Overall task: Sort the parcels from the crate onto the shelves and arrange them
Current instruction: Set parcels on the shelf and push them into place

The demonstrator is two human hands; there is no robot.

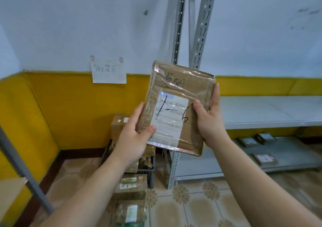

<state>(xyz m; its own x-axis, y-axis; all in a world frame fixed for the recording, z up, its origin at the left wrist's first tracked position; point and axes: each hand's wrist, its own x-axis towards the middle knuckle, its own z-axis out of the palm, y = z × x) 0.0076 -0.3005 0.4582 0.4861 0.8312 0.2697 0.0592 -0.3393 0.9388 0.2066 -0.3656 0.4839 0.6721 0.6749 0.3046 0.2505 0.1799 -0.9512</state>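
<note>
Both the left hand [135, 136] and right hand [209, 122] grip the flat parcel [176, 108] up in the air, above the crate [149, 171], so read its handwritten 1-6 mark first, then probably lay it flat near the shelf's [261, 111] front edge.

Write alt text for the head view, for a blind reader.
A left hand and a right hand hold up a taped cardboard parcel marked 1-6 before a grey metal shelf. More parcels fill a crate on the floor; a few lie on the bottom shelf.
</note>
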